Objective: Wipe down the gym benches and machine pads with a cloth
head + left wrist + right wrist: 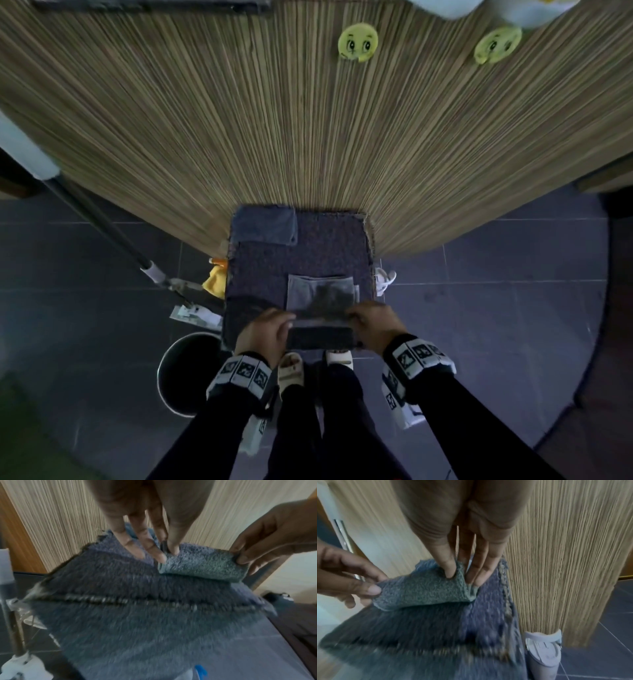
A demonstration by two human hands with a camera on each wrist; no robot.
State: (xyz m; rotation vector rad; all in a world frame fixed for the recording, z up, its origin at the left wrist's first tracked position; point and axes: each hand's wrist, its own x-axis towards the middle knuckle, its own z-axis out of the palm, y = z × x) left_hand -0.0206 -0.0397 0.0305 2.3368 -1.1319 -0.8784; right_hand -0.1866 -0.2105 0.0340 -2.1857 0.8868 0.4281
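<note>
A grey cloth point(320, 294) point(202, 563) point(423, 589) lies on a dark purple-grey fuzzy pad point(308, 253) point(120, 581) point(436, 626) that stands against a striped wooden wall. My left hand point(270, 325) point(164, 553) pinches the cloth's near left corner between thumb and fingers. My right hand point(370, 318) point(458, 577) pinches the near right corner the same way. The near edge is lifted and curled over between the two hands. A folded blue-grey cloth point(263, 224) rests on the pad's far left corner.
The striped wall point(308, 120) rises right behind the pad, with two yellow face stickers point(358, 41) on it. Left of the pad are a mop handle point(102, 222), a yellow rag point(215, 279) and a round bucket point(185, 370). A white bottle point(383, 279) point(542, 651) stands at the right.
</note>
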